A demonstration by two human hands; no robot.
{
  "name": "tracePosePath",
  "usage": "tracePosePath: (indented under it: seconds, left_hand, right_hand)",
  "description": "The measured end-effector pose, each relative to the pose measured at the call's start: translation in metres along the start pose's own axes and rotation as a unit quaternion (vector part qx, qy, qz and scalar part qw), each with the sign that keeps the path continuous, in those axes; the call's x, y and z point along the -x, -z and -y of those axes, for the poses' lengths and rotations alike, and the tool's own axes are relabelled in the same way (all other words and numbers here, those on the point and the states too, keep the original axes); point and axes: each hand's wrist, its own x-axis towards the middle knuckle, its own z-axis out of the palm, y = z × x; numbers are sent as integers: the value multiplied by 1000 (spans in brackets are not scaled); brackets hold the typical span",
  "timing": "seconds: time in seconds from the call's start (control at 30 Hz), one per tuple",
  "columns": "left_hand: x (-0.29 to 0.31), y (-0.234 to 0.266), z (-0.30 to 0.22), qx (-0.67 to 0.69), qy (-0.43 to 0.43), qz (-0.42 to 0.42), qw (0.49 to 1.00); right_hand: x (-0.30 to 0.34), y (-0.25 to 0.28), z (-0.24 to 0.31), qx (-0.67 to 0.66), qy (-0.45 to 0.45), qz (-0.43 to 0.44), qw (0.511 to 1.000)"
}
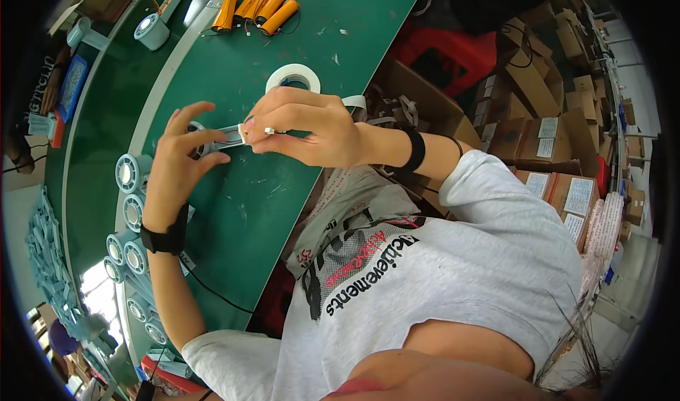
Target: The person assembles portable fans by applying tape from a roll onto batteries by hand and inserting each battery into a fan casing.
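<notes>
A light-blue handheld fan housing (231, 138) is held above the green table between my two hands. My left hand (173, 164) curves its fingers and thumb about the round end, which the fingers partly hide. My right hand (308, 126) is closed on the other end, where a white piece shows at the fingertips. A small white plug (269, 130) with a short dark wire sticks out by my right thumb and forefinger. Just beyond my right hand, a roll of white tape (293, 77) lies on the table.
Several orange wrapped battery packs (258, 10) lie at the table's far end. Light-blue fan bodies (129, 173) stand along the left, beside a pile of blue-grey parts (49, 252). A black cable (216, 295) crosses the green table (262, 224). Cardboard boxes (545, 142) and a red stool (450, 54) are at right.
</notes>
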Motion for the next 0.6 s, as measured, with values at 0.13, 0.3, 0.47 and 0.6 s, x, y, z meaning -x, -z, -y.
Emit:
tracePosePath:
  seconds: [0.13, 0.3, 0.47, 0.6]
  left_hand:
    - [4, -6, 13, -168, -145, -49, 974]
    - [5, -19, 4, -286, -164, -64, 942]
    - [8, -29, -7, -299, -111, -76, 945]
    - [8, -22, -8, -145, -70, -104, 981]
  right_hand:
    - [-4, 4, -12, 56, 81, 34, 995]
    - [-6, 14, -19, 134, 157, 141, 968]
    - [-6, 13, -27, 140, 93, 141, 976]
    - [0, 14, -30, 122, 91, 171, 973]
